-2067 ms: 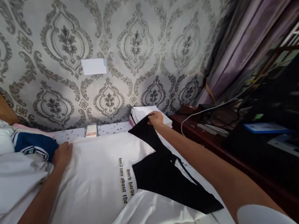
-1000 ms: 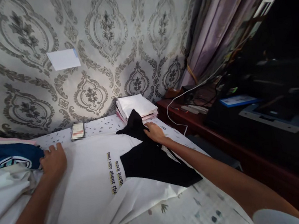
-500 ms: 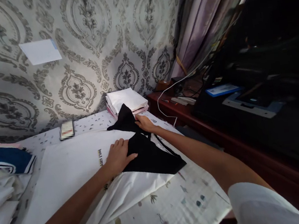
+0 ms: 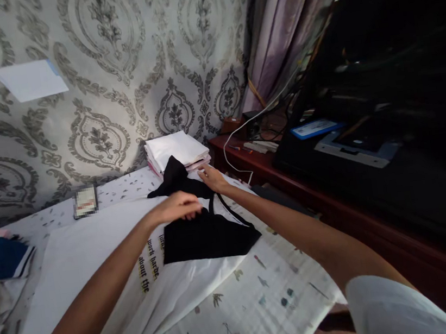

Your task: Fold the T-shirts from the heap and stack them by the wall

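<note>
A white T-shirt [image 4: 103, 226] with a black upper part [image 4: 211, 237] and dark lettering lies spread on a patterned bed sheet [image 4: 227, 320]. My left hand [image 4: 177, 207] is over the black cloth, its fingers curled together. Whether anything is between those fingers cannot be seen. At the far right edge of the black cloth, my right hand [image 4: 213, 180] has its fingers closed on the shirt. A narrow black neckband [image 4: 232, 209] curves between the two black sections.
A stack of folded clothes [image 4: 177, 150] stands by the wall. A phone-like object [image 4: 85, 201], blurred out, lies on the sheet. Blue and white clothes [image 4: 0, 254] are at the left. On the right are a dark red cabinet [image 4: 290, 180], a white cable [image 4: 227, 152] and a blue box [image 4: 316, 128].
My left hand has lifted from lying flat on the black cloth and moved toward the neckband, fingers now curled. My right hand stays at the far edge. The view has shifted right.
</note>
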`<action>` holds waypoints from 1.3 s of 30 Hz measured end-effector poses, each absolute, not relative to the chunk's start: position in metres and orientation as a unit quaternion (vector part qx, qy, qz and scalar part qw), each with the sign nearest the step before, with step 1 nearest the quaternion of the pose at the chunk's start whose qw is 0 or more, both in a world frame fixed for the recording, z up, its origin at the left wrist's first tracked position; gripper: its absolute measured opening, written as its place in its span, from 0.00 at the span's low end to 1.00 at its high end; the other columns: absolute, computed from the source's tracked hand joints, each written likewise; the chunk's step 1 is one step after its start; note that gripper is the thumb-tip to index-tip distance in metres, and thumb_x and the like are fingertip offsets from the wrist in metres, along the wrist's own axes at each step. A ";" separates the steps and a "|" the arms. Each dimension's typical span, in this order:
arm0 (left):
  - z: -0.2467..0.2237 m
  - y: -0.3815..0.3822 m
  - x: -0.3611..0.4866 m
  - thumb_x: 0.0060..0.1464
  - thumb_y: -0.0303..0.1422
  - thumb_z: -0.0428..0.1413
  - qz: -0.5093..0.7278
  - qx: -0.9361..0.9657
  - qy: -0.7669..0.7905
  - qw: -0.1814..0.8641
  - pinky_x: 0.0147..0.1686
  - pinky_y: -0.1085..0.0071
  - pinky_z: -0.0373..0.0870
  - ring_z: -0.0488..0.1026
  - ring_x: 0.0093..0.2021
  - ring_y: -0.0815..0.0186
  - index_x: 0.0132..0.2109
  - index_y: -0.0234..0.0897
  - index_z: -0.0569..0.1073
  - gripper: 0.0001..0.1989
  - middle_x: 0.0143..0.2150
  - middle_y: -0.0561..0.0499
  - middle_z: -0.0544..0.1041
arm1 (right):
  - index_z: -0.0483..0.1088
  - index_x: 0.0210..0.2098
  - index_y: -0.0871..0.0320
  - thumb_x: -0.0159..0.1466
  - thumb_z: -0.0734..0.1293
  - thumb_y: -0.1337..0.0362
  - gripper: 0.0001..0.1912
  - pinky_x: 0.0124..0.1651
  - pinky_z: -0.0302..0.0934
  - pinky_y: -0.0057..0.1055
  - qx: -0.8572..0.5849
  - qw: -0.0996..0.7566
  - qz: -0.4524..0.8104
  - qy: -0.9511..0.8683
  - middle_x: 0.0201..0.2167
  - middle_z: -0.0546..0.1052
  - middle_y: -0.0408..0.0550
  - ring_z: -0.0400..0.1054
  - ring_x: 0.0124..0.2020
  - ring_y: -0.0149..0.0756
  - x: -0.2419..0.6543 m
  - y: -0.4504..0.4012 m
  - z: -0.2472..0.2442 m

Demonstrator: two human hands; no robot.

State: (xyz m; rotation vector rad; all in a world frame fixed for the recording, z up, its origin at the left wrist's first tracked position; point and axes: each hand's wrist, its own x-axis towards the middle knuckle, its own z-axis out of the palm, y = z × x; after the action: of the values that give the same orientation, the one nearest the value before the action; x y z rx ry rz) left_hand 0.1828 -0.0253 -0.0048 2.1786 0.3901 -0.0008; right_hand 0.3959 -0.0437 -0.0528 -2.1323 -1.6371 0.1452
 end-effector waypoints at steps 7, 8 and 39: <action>-0.027 0.030 0.248 0.58 0.23 0.50 0.044 0.936 0.313 0.156 0.47 0.67 0.68 0.75 0.52 0.57 0.54 0.41 0.74 0.20 0.51 0.44 0.79 | 0.72 0.43 0.55 0.69 0.62 0.50 0.16 0.39 0.60 0.33 -0.809 0.228 0.057 -0.539 0.37 0.79 0.51 0.74 0.38 0.42 0.390 -0.179 -0.076; -0.029 0.032 0.256 0.57 0.23 0.51 0.033 0.936 0.316 0.152 0.46 0.66 0.68 0.75 0.52 0.55 0.53 0.42 0.75 0.19 0.50 0.45 0.80 | 0.72 0.42 0.54 0.67 0.64 0.49 0.15 0.41 0.61 0.34 -0.806 0.227 0.048 -0.545 0.38 0.79 0.51 0.74 0.39 0.42 0.385 -0.196 -0.080; 0.021 -0.173 0.173 0.61 0.36 0.53 -0.050 0.878 0.118 0.462 0.34 0.71 0.66 0.74 0.36 0.64 0.46 0.38 0.74 0.10 0.40 0.51 0.78 | 0.73 0.39 0.54 0.70 0.57 0.52 0.17 0.38 0.66 0.34 -0.738 0.447 0.090 -0.498 0.38 0.78 0.50 0.72 0.34 0.38 0.396 -0.253 -0.047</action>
State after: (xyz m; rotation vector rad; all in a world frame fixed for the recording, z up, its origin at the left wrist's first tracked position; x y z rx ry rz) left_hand 0.1734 -0.1734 0.0212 2.1581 0.2896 -0.1235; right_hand 0.3964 -0.2528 -0.0468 -1.8271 -1.2322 0.2217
